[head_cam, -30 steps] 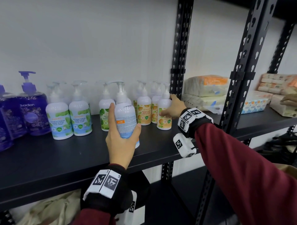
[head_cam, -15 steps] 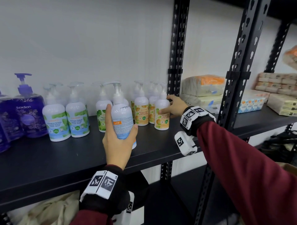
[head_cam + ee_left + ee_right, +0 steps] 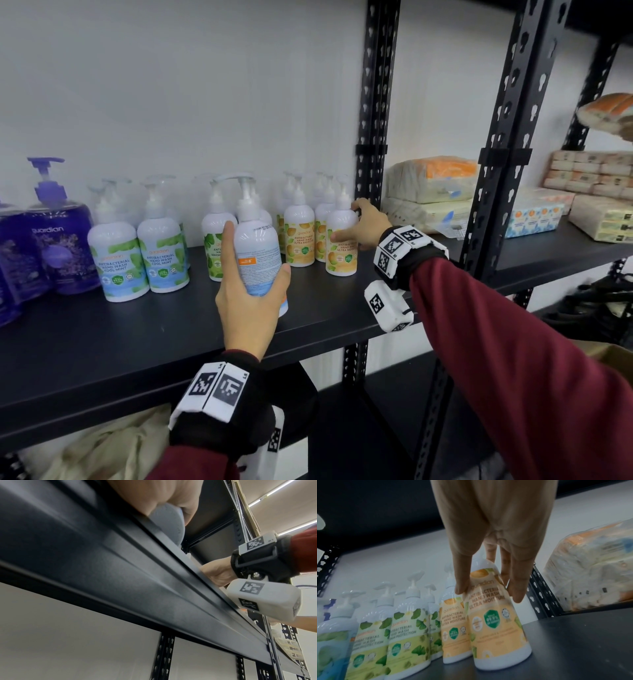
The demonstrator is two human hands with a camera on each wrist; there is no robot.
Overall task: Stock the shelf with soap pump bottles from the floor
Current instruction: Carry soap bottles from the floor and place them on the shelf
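Observation:
My left hand (image 3: pixel 257 250) grips a white pump bottle (image 3: pixel 253 219), its back label toward me, upright near the front of the black shelf (image 3: pixel 102 342). In the left wrist view, the bottle's base (image 3: pixel 168 524) shows by the shelf's front lip; I cannot tell whether it touches the board. My right hand (image 3: pixel 346 221) holds the shoulder of an orange-label bottle (image 3: pixel 341 253) that stands on the shelf. Thumb and fingers (image 3: pixel 517 588) pinch this bottle (image 3: pixel 496 622) from both sides. Behind stand rows of mint (image 3: pixel 118 260), green (image 3: pixel 214 246) and orange bottles (image 3: pixel 299 240).
Purple pump bottles (image 3: pixel 58 240) fill the shelf's left end. A black upright post (image 3: pixel 371 137) stands just right of the orange row. Beyond it lie tissue packs (image 3: pixel 431 185) and boxes (image 3: pixel 534 216). A blurred pack (image 3: pixel 609 113) hangs at the upper right.
Both hands keep their holds and have barely moved. My right fingers sit a little higher on the orange bottle's shoulder. A blurred pack has come into view at the upper right.

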